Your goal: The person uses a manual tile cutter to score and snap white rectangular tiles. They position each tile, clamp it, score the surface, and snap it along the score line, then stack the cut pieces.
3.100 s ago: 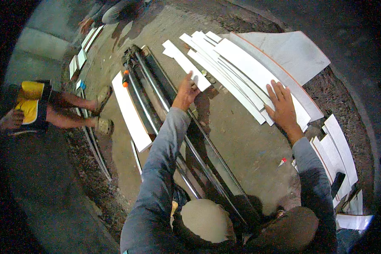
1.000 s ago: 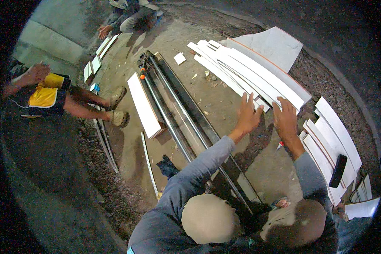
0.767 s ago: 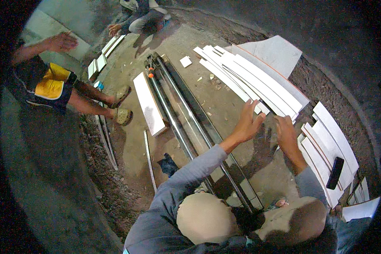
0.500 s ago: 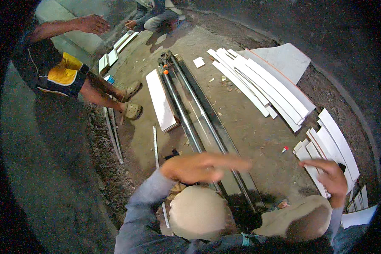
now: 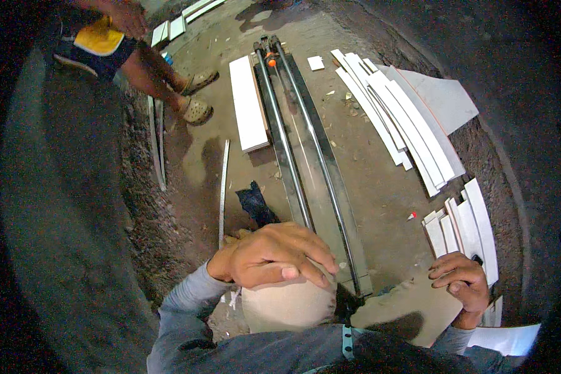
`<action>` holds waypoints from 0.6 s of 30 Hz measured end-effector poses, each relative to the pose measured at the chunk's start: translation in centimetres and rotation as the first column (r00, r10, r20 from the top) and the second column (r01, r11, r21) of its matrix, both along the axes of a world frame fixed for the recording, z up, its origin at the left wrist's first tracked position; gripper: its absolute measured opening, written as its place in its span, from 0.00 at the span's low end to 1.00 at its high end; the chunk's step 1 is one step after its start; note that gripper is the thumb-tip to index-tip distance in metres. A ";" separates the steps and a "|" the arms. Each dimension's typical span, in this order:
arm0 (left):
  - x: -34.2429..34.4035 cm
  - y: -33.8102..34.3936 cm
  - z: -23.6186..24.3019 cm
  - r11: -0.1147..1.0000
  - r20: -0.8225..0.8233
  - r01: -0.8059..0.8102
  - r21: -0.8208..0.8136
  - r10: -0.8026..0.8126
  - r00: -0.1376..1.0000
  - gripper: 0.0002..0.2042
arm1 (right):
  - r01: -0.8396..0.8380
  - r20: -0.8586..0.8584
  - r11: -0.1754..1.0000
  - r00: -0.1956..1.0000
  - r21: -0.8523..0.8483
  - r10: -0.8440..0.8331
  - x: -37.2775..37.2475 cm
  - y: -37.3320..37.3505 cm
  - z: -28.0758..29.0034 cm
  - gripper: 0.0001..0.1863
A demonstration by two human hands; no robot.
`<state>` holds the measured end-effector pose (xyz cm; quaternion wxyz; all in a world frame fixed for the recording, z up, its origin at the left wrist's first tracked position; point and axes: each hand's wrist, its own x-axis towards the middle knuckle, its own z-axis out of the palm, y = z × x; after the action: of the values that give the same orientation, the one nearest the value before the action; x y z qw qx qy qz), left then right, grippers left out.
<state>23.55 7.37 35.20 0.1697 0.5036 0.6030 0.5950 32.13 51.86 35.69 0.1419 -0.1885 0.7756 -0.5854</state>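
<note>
My left hand [image 5: 282, 252] lies over my left knee [image 5: 290, 305] with its fingers stretched out and nothing in it. By my right knee [image 5: 417, 305] is my right hand [image 5: 461, 282], its fingers loosely bent and apart from the thumb; it holds nothing that I can see. Between my knees and away from me runs a manual tile cutter [image 5: 323, 153] with two metal rails and an orange knob [image 5: 272, 63] at its far end. Neither hand touches it. A stack of white tiles [image 5: 249, 103] sits along its left side.
Cut white tile strips [image 5: 405, 118] lie to the right, with a shorter pile [image 5: 461, 227] nearer my right hand. A straight measuring strip [image 5: 224, 193] and a black cloth-like piece [image 5: 255, 202] are at left. A co-worker in clogs [image 5: 197, 110] stands at the far left.
My left hand has come down onto my left knee; my right hand has lowered and its fingers have curled. The view has tilted down, and the second person at the back has left it.
</note>
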 end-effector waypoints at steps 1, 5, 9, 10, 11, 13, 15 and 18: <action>-0.1 -0.2 0.1 0.999 0.001 -0.004 0.031 0.004 1.000 0.21 | 0.009 0.027 0.999 1.000 0.040 -0.010 0.2 -0.2 -0.1 0.20; -0.5 -0.2 -0.4 0.997 0.017 -0.007 0.083 0.005 1.000 0.20 | 0.095 0.038 0.995 0.995 0.032 -0.096 0.2 -0.6 -0.2 0.23; -0.5 -3.1 -2.9 0.990 0.052 -0.001 0.140 -0.006 0.999 0.17 | 0.038 0.212 0.997 0.976 0.062 -0.050 -1.3 -3.9 -0.2 0.22; -0.3 -4.5 -3.8 0.984 0.046 -0.018 0.177 0.010 0.999 0.17 | -0.043 0.304 0.993 0.953 0.112 0.007 -2.3 -5.1 -0.2 0.21; -0.3 -6.4 -4.4 0.973 0.036 -0.023 0.232 0.015 0.999 0.16 | -0.124 0.387 0.985 0.920 0.118 0.069 -3.1 -6.9 -0.6 0.20; -0.2 -9.0 -5.8 0.984 0.025 -0.010 0.180 0.006 1.000 0.16 | -0.417 0.387 0.829 0.882 0.373 0.269 -6.1 -10.0 -1.2 0.18; -0.4 -10.5 -7.1 0.986 0.050 -0.010 0.166 0.002 0.999 0.17 | -0.529 0.338 0.652 0.848 0.543 0.407 -9.5 -13.0 -2.6 0.19; -1.5 -10.8 -9.7 0.990 0.225 -0.120 0.075 0.100 0.969 0.20 | -0.648 0.388 0.348 0.716 0.677 0.580 -16.3 -17.1 -5.5 0.23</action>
<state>22.06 -3.44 25.51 0.1800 0.4071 0.5804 0.6819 15.86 34.79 30.16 0.4477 -0.3606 0.8121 -0.1000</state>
